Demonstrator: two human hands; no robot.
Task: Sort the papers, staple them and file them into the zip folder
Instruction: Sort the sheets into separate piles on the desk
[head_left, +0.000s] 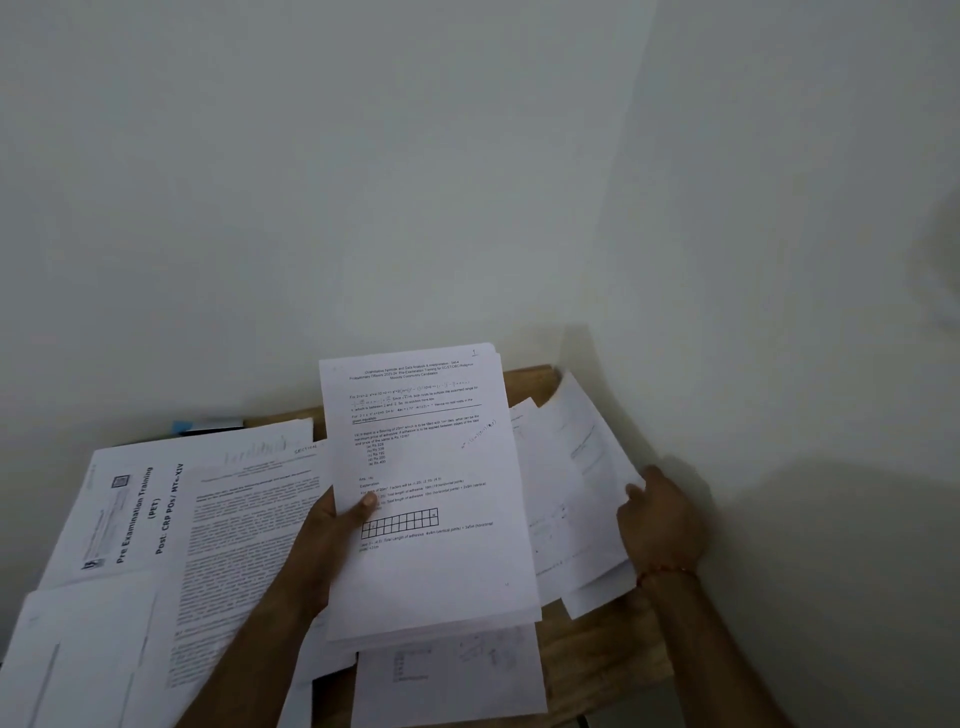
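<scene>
The left hand (332, 530) pinches a stack of printed sheets (431, 467) at its left edge, thumb on the front and fingers behind. The stack is raised over the wooden table (613, 649). The right hand (662, 519) grips loose papers (571, 467) at the table's right edge, thumb on top.

This is a plain desk corner set up for paperwork or study; whether it is in a home or an office cannot be told. A light brown wooden table (613, 649) in the lower half of the frame is pushed into the corner where two bare off-white painted walls (311, 182) meet. Overlapping white printed paper sheets (234, 545) cover it. A white cover page (130, 514) at lower left reads "Pre Examination Training (PET)". The raised stack of white question sheets (431, 467) at centre shows maths problems with answer options, and fanned white sheets (571, 467) lie at right.
</scene>
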